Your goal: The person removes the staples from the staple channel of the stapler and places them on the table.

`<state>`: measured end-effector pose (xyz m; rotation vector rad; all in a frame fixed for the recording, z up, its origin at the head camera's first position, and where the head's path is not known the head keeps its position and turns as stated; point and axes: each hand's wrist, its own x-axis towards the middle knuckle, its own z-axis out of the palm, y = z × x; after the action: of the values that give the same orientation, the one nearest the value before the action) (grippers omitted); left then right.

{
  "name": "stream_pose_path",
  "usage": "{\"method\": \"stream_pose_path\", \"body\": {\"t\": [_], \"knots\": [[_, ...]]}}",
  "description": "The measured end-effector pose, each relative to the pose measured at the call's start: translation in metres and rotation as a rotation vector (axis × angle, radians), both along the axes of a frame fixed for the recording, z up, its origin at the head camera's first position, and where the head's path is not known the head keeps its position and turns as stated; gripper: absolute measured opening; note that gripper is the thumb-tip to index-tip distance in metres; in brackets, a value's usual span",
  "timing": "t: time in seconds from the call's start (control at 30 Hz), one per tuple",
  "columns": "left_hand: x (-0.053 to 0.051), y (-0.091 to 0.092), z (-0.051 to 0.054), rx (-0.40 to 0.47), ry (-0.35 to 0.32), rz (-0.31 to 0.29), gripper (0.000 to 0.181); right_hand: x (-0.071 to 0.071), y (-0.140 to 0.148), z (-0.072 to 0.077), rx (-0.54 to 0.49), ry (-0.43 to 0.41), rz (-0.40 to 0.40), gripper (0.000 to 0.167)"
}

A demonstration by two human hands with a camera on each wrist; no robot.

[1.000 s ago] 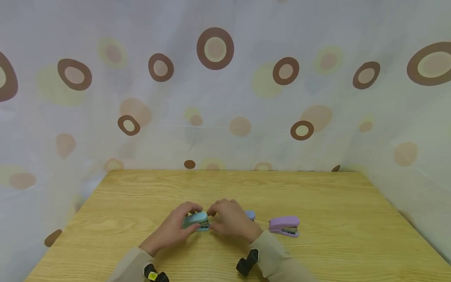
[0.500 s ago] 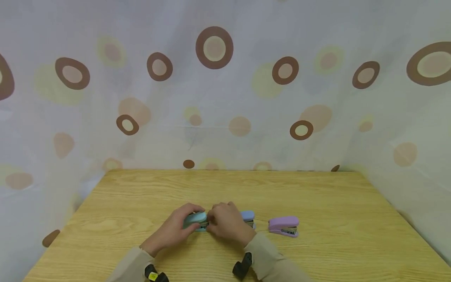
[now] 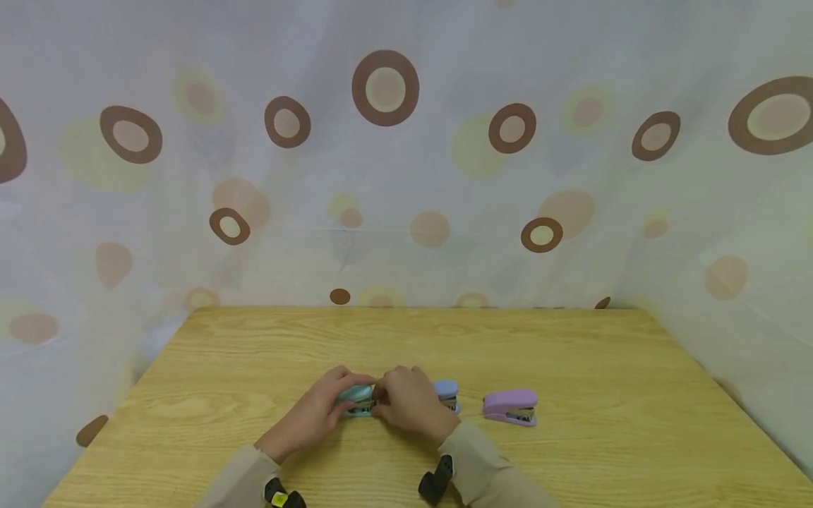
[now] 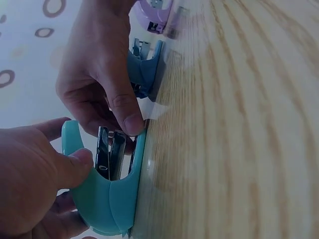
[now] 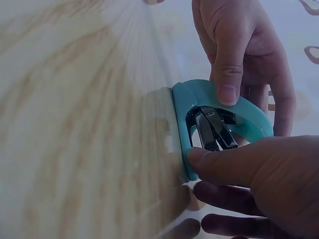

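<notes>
Teal stapler [image 4: 102, 196] seated on surface [image 3: 571, 353]; top gripped by left hand [image 3: 311, 415], base front pinched by right hand [image 3: 413, 403], which could be nipped if top is pressed down.

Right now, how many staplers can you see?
3 in the head view: teal stapler at left, blue stapler in the middle, partly hidden, and purple stapler at right.

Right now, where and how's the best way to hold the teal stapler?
I'd hold the teal stapler by its rounded, closed back end, coming from the left and squeezing its two sides. It's upright with its mouth gaping to the right, metal showing inside, and the right hand is at that open end. The solid back is probably safer and steadier.
</notes>
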<state>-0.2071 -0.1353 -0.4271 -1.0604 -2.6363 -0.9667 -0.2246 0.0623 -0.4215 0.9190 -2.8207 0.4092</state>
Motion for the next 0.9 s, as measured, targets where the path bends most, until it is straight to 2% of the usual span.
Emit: {"method": "stream_pose_path", "body": {"t": [0.2,0.4,0.57,0.77,0.9], "knots": [[-0.001,0.000,-0.001,-0.008,-0.001,0.013,0.045,0.001,0.000,-0.001,0.009,-0.002,0.000,0.012],[-0.003,-0.005,0.002,0.102,-0.088,0.035,0.039,0.002,0.001,-0.002,0.025,0.043,-0.027,0.011],[-0.005,-0.012,0.006,0.146,-0.165,-0.013,0.035,0.000,0.000,-0.002,0.027,0.028,-0.038,0.012],[-0.011,-0.021,0.005,0.256,-0.273,-0.063,0.030,0.000,0.000,-0.002,0.029,0.016,-0.052,0.012],[-0.013,-0.027,0.011,0.245,-0.268,-0.046,0.030,0.000,0.001,-0.003,0.031,0.022,-0.051,0.012]]}}
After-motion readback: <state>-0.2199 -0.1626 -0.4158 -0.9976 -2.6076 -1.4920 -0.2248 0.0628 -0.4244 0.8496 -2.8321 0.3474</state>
